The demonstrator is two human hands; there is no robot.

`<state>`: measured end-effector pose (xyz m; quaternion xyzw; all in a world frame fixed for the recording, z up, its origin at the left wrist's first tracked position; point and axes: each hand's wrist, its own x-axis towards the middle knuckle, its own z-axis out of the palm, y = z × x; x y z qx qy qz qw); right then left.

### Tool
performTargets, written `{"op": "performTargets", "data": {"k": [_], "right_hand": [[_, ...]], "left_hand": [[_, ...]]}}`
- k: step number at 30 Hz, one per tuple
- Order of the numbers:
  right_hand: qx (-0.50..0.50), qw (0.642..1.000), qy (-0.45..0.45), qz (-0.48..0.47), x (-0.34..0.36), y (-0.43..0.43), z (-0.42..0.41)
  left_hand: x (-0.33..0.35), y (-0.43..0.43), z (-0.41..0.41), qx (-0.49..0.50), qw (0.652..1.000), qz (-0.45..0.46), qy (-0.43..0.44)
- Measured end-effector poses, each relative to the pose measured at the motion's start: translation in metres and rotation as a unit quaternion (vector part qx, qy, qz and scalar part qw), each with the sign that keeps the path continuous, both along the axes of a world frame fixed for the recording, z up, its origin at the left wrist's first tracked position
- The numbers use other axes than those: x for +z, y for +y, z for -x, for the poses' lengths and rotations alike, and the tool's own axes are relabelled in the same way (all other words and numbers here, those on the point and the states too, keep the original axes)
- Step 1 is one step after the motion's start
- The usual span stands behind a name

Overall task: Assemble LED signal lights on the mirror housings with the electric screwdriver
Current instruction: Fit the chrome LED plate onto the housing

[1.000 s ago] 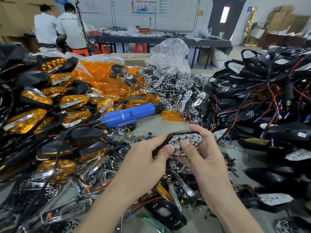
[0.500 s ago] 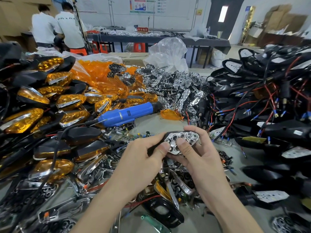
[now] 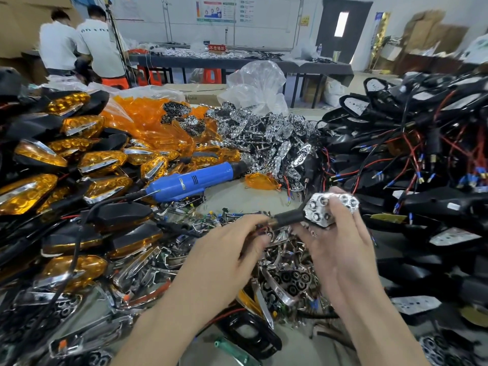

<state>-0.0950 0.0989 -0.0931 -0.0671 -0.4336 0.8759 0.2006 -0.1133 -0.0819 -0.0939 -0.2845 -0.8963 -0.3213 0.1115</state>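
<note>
Held piece: one mirror housing (image 3: 288, 220), black, with one chrome reflector (image 3: 325, 207) against its face, lifted above the surface (image 3: 227, 192), centre-right and between both hands.
Left grip: the left hand (image 3: 232, 249) pinches the narrow stem end of the housing, where thin red wires show.
Right grip: the right hand (image 3: 340, 247) curls around the wide end, with fingertips over the reflector's far edge.
Screwdriver: one blue electric screwdriver (image 3: 190, 180) lies on its side beyond the left hand, untouched, with its cord trailing left.
Left side: a heap of finished amber lights (image 3: 34, 191), too many to count, crowding up to the screwdriver.
Behind: a pile of loose amber lenses (image 3: 158, 122) and a pile of chrome reflectors (image 3: 264, 133); one single amber lens (image 3: 261, 180) lies near the screwdriver's tip.
Right side: stacked black housings (image 3: 422, 159) tangled in red and black wires, close to the right hand.
Under the hands: scattered chrome trims and small parts.
Background: one clear plastic bag (image 3: 258, 83), one long far table (image 3: 237, 63), two people (image 3: 79, 46) with their backs turned.
</note>
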Motion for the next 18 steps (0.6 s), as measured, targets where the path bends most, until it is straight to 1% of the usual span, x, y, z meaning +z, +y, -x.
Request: {"op": "performTargets", "data": {"k": [3, 5, 8, 14, 18], "right_hand": [[-0.015, 1.0, 0.007, 0.012, 0.0054, 0.0084, -0.0032], [-0.01, 0.999, 0.012, 0.033, 0.0069, 0.0092, -0.0039], [0.006, 0.999, 0.006, 0.045, 0.0076, 0.006, -0.0032], [0.028, 0.998, -0.019, 0.047, 0.01, 0.0005, -0.002], [0.041, 0.999, -0.001, 0.028, 0.0098, 0.0007, -0.0029]], "left_hand": [[0.003, 0.0018, -0.0009, 0.03, 0.997, -0.026, 0.059], [0.0046, 0.0028, -0.0021, 0.039, 0.994, -0.027, 0.102], [0.0061, 0.002, -0.0032, 0.04, 0.989, -0.034, 0.138], [0.006, 0.0022, -0.0049, 0.045, 0.985, -0.03, 0.163], [0.0036, 0.0004, -0.0041, 0.038, 0.989, -0.02, 0.143]]}}
